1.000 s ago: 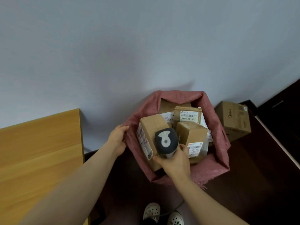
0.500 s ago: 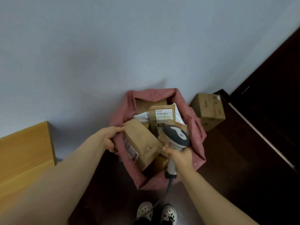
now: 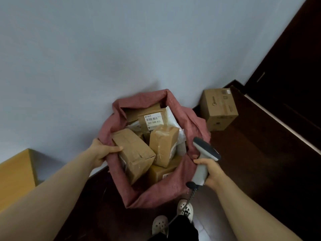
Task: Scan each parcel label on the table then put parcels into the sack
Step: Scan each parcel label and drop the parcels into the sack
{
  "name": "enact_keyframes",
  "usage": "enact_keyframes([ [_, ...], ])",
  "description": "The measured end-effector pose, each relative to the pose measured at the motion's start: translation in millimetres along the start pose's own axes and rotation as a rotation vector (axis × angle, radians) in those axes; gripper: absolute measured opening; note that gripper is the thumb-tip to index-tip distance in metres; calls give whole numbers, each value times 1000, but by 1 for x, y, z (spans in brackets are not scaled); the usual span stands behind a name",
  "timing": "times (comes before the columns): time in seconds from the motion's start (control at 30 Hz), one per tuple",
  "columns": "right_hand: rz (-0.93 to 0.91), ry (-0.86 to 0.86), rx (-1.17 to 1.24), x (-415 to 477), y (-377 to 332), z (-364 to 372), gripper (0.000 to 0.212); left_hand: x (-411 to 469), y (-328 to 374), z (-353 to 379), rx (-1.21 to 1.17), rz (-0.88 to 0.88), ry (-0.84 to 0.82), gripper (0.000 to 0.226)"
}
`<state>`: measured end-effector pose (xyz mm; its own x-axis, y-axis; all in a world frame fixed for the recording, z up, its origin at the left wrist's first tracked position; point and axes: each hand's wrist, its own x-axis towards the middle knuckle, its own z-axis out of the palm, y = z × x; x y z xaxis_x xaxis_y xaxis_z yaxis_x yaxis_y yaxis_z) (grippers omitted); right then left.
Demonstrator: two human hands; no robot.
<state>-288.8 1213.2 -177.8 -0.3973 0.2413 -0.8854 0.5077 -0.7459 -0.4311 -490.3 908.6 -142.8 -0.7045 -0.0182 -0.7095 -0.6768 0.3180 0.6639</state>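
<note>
We have drawn our right hand (image 3: 211,173) and the scanner (image 3: 205,153) off the parcels to the sack's (image 3: 156,193) right rim, while the front parcel (image 3: 133,153) has tipped flatter.

Left edge cuts the table (image 3: 15,174); top parcels (image 3: 133,153) hide others in the sack (image 3: 156,197).

Brown cardboard parcels (image 3: 152,138) lie tilted and heaped inside the open pink sack (image 3: 192,126) on the floor.

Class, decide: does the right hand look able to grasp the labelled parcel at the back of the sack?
Probably not yet: the right hand grips the scanner. The way looks free, since the sack gapes and the labelled parcel sits uncovered.
</note>
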Motion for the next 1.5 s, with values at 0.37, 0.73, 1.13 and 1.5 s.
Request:
enact_keyframes([
  [0.37, -418, -182, 130, -61, -115, 59, 21, -50, 47, 13, 91, 35, 347, 26],
  [0.73, -199, -83, 207, -74, -101, 64, 23, -12, 98, -10, -385, 25, -3, 15],
  [1.13, -304, -11, 357, -54, -99, 75, 27, -17, 177, 42, -450, 110, -396, 11],
  [1.5, -364, 155, 387, -65, -80, 87, 37, -31, 122, -34, -232, 17, -193, 11],
])
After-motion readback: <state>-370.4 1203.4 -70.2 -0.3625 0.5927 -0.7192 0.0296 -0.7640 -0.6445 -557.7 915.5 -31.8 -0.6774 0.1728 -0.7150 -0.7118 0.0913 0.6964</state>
